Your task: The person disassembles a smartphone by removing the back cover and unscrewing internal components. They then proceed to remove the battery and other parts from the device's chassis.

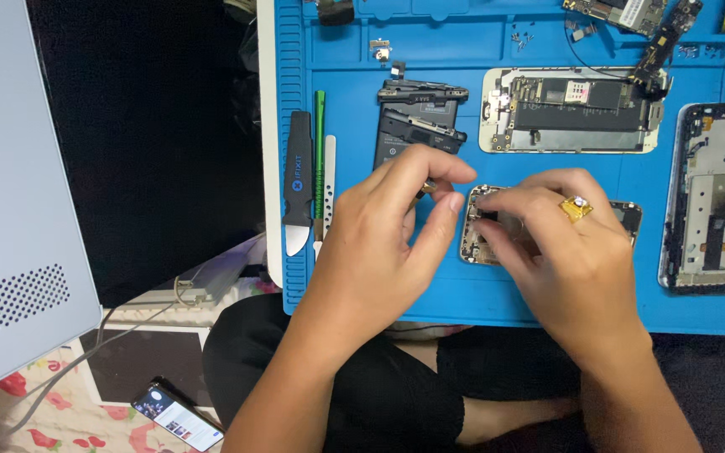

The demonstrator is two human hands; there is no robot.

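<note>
Up on the blue repair mat (430, 294), whose raised rim and moulded top trays act as the only containers in view, small loose parts sit sorted: a few tiny screws (520, 37) lie in one shallow top compartment, a small metal bracket (380, 50) in the one to its left, and circuit boards (631, 13) along the far right of that row. On the mat's flat field lie a dark battery with a cover plate (419, 117), an opened phone with its board exposed (570, 110), and a larger stripped frame (715, 197) at the right edge. Along the mat's left side rest a black pry tool (297, 184), a green-handled tool (319, 151) and a thin white spudger (329, 180), all side by side. The left hand (383, 231) is curled, thumb and forefinger pinched on a slim tool (426, 188) — its tip is mostly hidden, so its kind is hard to tell. The right hand (560, 243), wearing a gold ring (576, 207), arches over a small opened phone (484, 231) just below the battery, fingertips (480, 205) pressed down on its near end — steadying rather than lifting it. Both wrists come up from the lap, and the two hands nearly touch over the device.
</note>
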